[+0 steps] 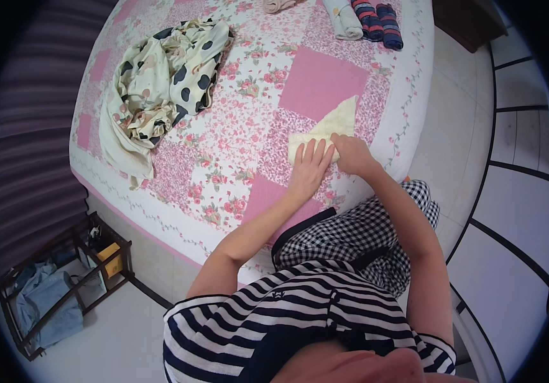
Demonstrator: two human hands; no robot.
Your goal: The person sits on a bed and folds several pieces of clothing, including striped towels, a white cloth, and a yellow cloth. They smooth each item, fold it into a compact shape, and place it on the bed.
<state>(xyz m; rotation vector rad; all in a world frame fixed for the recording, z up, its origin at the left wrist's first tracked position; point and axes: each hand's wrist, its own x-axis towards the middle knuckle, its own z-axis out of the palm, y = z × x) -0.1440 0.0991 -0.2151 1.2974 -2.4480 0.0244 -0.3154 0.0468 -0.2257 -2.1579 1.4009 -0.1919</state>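
Observation:
A pale yellow cloth (337,120), partly folded, lies on the bed close to my body. Its far part tapers to a pointed corner, and a straight folded band runs along the near side. My left hand (310,165) rests flat on this band with its fingers spread. Beside it, my right hand (352,154) has curled fingers gripping the cloth at the band's right part. The fingertips of the right hand are partly hidden, as is the cloth under both palms.
A floral patchwork quilt (236,103) covers the bed. Rumpled cream fabric with black spots (169,81) lies at left. Rolled striped textiles (389,26), a pale rolled cloth (344,21) and a beige bundle (278,5) sit at the far side. A dark rack (128,246) stands at lower left.

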